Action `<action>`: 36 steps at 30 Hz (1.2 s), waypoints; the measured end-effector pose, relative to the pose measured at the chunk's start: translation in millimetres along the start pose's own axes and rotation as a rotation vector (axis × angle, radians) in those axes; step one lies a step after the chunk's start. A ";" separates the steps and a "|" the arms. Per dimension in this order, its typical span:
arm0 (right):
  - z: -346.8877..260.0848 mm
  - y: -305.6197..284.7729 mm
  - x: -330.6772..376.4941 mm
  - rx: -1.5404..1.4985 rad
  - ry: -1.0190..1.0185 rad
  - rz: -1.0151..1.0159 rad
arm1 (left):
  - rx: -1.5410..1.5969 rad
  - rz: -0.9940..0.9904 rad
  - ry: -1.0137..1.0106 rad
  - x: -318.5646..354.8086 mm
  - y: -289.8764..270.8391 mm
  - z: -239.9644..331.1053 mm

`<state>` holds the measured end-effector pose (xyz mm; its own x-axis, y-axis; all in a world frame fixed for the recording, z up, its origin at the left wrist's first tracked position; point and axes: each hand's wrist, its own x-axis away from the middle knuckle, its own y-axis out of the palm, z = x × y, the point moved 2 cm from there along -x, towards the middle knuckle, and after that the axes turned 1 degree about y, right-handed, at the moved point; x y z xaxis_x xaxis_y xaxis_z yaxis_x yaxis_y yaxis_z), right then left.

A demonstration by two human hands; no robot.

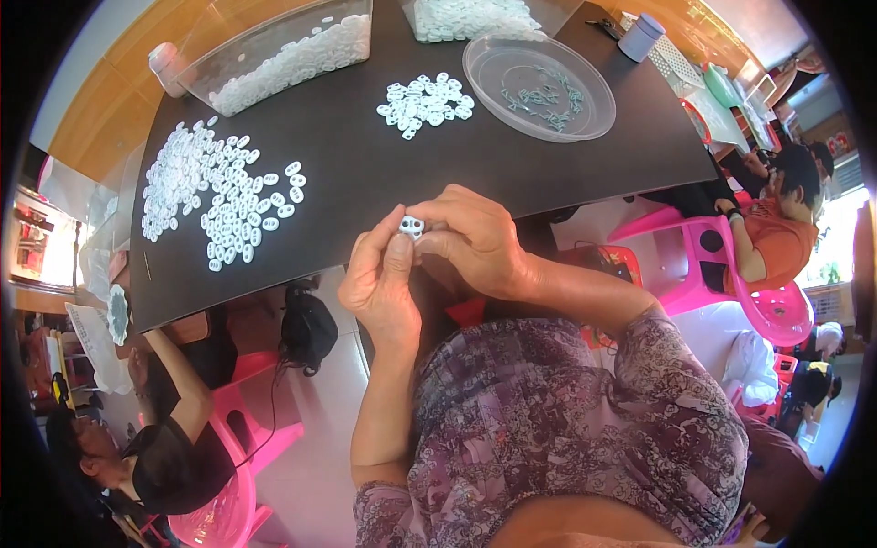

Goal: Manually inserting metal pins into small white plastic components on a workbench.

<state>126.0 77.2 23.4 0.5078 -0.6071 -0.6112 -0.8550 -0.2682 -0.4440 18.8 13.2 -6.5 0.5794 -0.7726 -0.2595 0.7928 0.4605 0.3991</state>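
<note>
Dark tabletop [338,164], small white piece [413,226] pinched near its front edge

Watching remotely, I go big to small. Two clear bins [242,55] [557,14] stand along the far side, white parts in both. Right of centre, a round clear tray [493,68] carries thin grey-green bits [548,94] (too small for me to make out their shape). Big pile [240,205] of white oval pieces at left, small pile [425,102] beside the tray.

For handling this well, I'd judge: light fingertip pinch, one side bracing while the other adjusts, dark openings left uncovered, work kept over the table so a slip lands there.

Right hand [480,242]: nearly closed, other fingers curled in, thumb and index at the piece's right side. Left hand [379,274]: thumb and forefinger closed on the left side, thumb foremost. Both grasp the same piece, between the fingertips, pale face with dark openings showing. One part or several joined? Can't tell.
</note>
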 end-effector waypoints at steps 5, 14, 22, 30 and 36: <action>-2.7 3.9 1.2 0.029 -0.055 -0.002 | 0.008 0.037 0.056 3.7 -0.6 -4.0; -7.2 8.2 4.2 0.026 -0.061 0.024 | 0.028 0.034 0.073 4.3 -5.5 -6.5; -5.7 10.5 7.1 0.040 -0.105 0.057 | 0.045 0.060 0.069 7.8 -1.6 -6.6; 0.9 14.9 7.0 0.114 -0.248 0.089 | 0.136 0.080 0.032 7.7 3.5 -5.9; -5.5 16.2 3.1 0.050 -0.197 0.122 | 0.149 0.135 0.023 7.9 7.5 3.6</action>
<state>113.1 66.9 17.9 0.4162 -0.4734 -0.7763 -0.9074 -0.1612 -0.3881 28.6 8.9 -2.4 0.6838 -0.6975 -0.2142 0.6722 0.4880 0.5569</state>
